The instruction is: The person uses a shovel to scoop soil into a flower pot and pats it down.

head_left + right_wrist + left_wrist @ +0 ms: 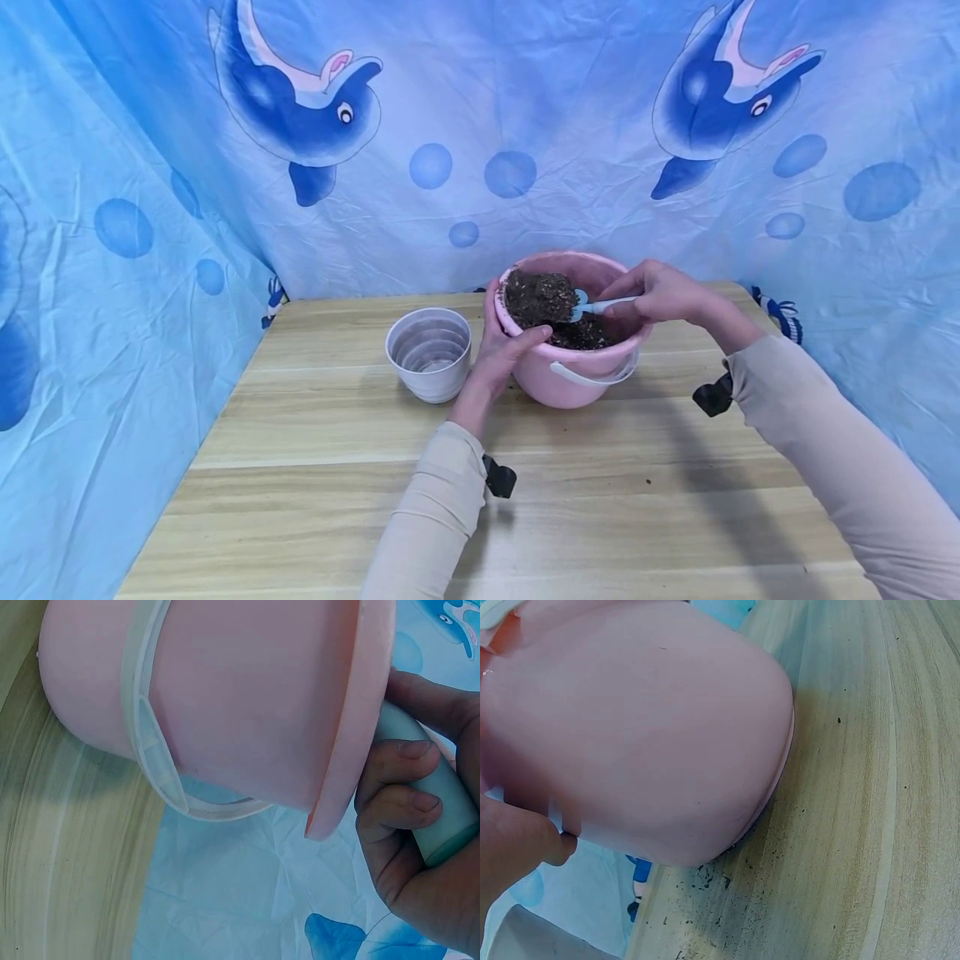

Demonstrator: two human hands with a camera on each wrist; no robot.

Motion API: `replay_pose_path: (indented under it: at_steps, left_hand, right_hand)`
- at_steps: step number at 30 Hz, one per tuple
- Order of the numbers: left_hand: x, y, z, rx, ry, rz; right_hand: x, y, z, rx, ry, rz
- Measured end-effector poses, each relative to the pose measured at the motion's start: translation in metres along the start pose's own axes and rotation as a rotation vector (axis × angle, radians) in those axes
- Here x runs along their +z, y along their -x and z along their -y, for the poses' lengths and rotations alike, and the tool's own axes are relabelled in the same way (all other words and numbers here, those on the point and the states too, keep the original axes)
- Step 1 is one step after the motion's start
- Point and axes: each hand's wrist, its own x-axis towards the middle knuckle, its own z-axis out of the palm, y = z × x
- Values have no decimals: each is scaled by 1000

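A pink bucket (pixel 558 383) with dark soil (pixel 588 335) inside stands on the table, its white handle (pixel 150 761) hanging down the side. My left hand (pixel 498 354) grips the bucket's left rim, thumb over the edge and fingers along the outer wall. In my right hand (pixel 660 292) is the pale blue handle of a small trowel (pixel 609 306), with the fingers curled round it, as the right wrist view shows. A heap of soil (pixel 546 293) covers the trowel's blade at the left part of the bucket's mouth.
Left of the bucket stands a whitish ribbed pot (pixel 429 385), no soil showing in it. Soil crumbs (pixel 726 882) lie on the wooden table (pixel 315 500) by the bucket's base. Blue dolphin-print cloth (pixel 480 108) hangs behind and at both sides.
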Motion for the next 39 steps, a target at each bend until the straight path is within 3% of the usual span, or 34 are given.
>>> replay_pose_path:
  at_steps: [15,27,39]
  left_hand:
    - [0,0,-1,4,2,-7]
    - [1,0,0,6,7,-2]
    - [-2,-1,-1,17,-19,-18]
  right_hand:
    - [0,6,-5,-2,-39,-13]
    - [4,11,-10,-11,-177,-63]
    - [5,11,-6,3,-107,-123]
